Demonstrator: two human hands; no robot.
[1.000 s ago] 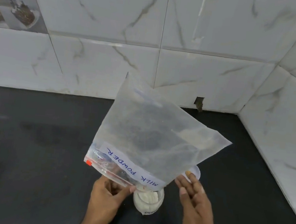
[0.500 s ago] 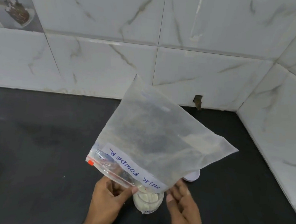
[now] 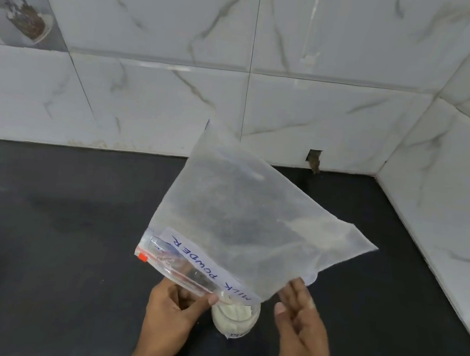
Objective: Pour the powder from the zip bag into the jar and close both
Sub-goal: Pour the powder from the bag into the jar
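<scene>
A clear zip bag (image 3: pixel 240 222) labelled "MILK POWDER" is held upside down, its mouth over a small glass jar (image 3: pixel 234 320) on the black counter. The jar holds white powder. A dusting of powder clings inside the bag near its raised right corner. My left hand (image 3: pixel 173 313) pinches the bag's zip edge just left of the jar. My right hand (image 3: pixel 302 324) is beside the jar's right side, fingers spread, touching the bag's lower edge. The jar's white lid (image 3: pixel 311 280) peeks out behind the bag, mostly hidden.
The black counter (image 3: pixel 62 232) runs left and right, ending at white marble-look tiled walls behind and on the right (image 3: pixel 441 214). A small dark hole (image 3: pixel 314 158) sits in the back wall at counter level.
The bag's raised corner has dropped and swung a little to the right. My right hand moved in closer to the jar and then back toward the bag's edge.
</scene>
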